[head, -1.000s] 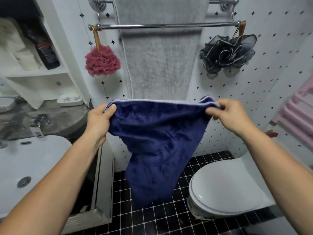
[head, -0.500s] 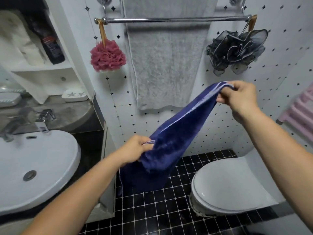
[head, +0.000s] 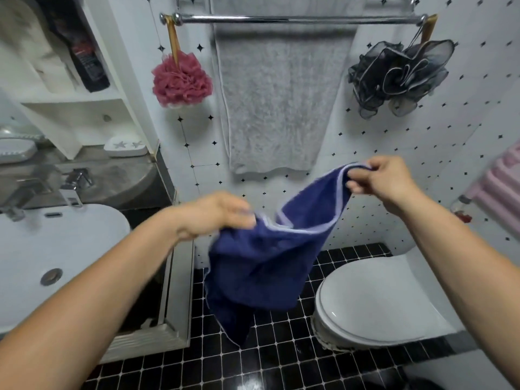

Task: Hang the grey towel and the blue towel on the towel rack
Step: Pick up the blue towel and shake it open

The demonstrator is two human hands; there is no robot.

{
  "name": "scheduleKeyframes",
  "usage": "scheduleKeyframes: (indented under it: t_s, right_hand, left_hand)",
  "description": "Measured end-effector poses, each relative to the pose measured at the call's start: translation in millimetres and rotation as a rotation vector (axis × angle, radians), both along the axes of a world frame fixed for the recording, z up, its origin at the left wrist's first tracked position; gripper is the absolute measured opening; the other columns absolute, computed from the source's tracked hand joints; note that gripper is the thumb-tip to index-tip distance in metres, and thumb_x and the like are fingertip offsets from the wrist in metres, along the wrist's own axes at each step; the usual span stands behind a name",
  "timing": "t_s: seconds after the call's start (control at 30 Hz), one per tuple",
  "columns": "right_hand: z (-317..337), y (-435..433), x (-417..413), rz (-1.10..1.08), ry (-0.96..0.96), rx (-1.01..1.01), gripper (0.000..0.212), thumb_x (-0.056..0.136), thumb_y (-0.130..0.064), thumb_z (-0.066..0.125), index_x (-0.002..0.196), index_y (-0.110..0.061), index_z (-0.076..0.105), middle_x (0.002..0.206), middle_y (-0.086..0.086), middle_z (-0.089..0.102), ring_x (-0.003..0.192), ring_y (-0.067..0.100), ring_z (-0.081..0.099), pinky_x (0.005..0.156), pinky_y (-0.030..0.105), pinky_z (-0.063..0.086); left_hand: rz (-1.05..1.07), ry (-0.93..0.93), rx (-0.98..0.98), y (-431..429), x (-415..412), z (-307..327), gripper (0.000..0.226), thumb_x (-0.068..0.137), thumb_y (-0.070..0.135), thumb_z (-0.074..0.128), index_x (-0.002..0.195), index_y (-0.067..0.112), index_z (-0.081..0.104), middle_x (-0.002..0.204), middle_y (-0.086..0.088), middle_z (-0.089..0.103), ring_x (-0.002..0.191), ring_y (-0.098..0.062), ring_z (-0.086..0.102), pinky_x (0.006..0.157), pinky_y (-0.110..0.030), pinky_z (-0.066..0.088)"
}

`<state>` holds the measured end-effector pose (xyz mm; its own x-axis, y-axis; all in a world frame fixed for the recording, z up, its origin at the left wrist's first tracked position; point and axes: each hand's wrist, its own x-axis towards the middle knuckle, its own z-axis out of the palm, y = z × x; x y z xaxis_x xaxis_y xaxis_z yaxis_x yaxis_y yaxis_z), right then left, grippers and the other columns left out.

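Left hand [head: 213,215] higher on blue towel [head: 264,266]

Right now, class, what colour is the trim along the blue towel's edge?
Pale lilac-white, edging the dark blue towel held in both hands; the head view shows it best.

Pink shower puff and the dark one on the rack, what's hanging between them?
In the head view, the grey towel hangs between the pink puff and the dark puff, behind the front rail of the towel rack.
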<state>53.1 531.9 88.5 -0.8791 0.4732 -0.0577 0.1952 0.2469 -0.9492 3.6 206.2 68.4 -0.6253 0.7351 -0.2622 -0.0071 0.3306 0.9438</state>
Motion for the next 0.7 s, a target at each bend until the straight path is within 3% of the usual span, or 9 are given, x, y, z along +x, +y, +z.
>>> scheduleKeyframes:
  t_s: [0.07,0.1,0.23,0.3,0.43,0.5,0.6,0.7]
  right_hand:
    - [-1,4,-6,-0.104,0.093,-0.032,0.016,0.089,0.005,0.059,0.075,-0.003,0.06,0.074,0.016,0.06,0.057,0.018,0.062,0.065,0.026,0.059]
    - [-2,3,-4,-0.04,0.072,-0.045,0.012,0.088,0.004,0.061,0.078,-0.002,0.061,0.074,0.016,0.061,0.058,0.019,0.061,0.063,0.024,0.059]
    - [-3,-1,29,0.676,-0.443,0.084,0.006,0.08,0.0,0.071,0.077,-0.003,0.068,0.056,0.008,0.066,0.049,0.014,0.063,0.05,0.019,0.051]
    - [-2,5,36,0.739,-0.488,0.038,0.014,0.078,-0.001,0.071,0.068,-0.011,0.07,0.053,0.009,0.063,0.046,0.014,0.061,0.049,0.021,0.052]
    - [1,11,19,0.139,-0.171,0.097,0.011,0.085,-0.001,0.067,0.076,-0.004,0.061,0.059,0.013,0.06,0.038,0.01,0.059,0.042,0.019,0.052]
    - [1,15,8,-0.098,-0.013,0.045,0.015,0.088,0.001,0.06,0.076,-0.005,0.056,0.065,0.013,0.056,0.035,0.008,0.058,0.039,0.019,0.052]
    - [0,20,0,-0.163,0.068,-0.023,0.008,0.09,-0.001,0.053,0.085,-0.006,0.057,0.071,0.011,0.057,0.04,0.009,0.064,0.039,0.02,0.052]
    - [-6,21,3,-0.192,0.046,-0.072,0.015,0.092,-0.002,0.05,0.081,-0.011,0.052,0.075,0.01,0.057,0.04,0.013,0.065,0.038,0.021,0.051]
  left_hand:
    - [-0.258,-0.065,-0.16,0,11,-13,0.013,0.089,0.008,0.067,0.08,0.014,0.075,0.075,0.003,0.073,0.068,-0.006,0.064,0.07,-0.02,0.052]
    - [-0.189,-0.048,-0.152,-1,6,-12,0.019,0.09,0.008,0.065,0.077,0.017,0.075,0.073,0.005,0.073,0.067,-0.006,0.065,0.068,-0.021,0.052]
    - [0.77,0.019,0.009,-18,-44,7,0.019,0.095,0.014,0.059,0.079,0.02,0.068,0.071,0.002,0.068,0.066,-0.015,0.061,0.075,-0.036,0.049]
    - [0.968,0.005,0.053,-33,-63,6,0.023,0.097,0.013,0.055,0.077,0.019,0.062,0.073,-0.003,0.062,0.066,-0.02,0.055,0.077,-0.042,0.049]
    - [0.898,0.114,0.048,-32,-61,10,0.021,0.096,0.017,0.058,0.077,0.018,0.067,0.071,-0.001,0.065,0.06,-0.016,0.057,0.061,-0.027,0.049]
    - [0.748,0.096,0.043,-23,-47,12,0.017,0.094,0.02,0.061,0.08,0.019,0.07,0.068,0.004,0.069,0.057,-0.01,0.06,0.052,-0.021,0.048]
    - [0.364,0.03,-0.112,-17,-23,2,0.014,0.091,0.026,0.065,0.084,0.024,0.077,0.075,0.008,0.074,0.063,-0.005,0.063,0.046,-0.02,0.048]
    - [0.364,-0.008,-0.098,-26,-23,-3,0.019,0.093,0.027,0.063,0.082,0.027,0.079,0.076,0.006,0.074,0.063,-0.005,0.064,0.046,-0.024,0.051]
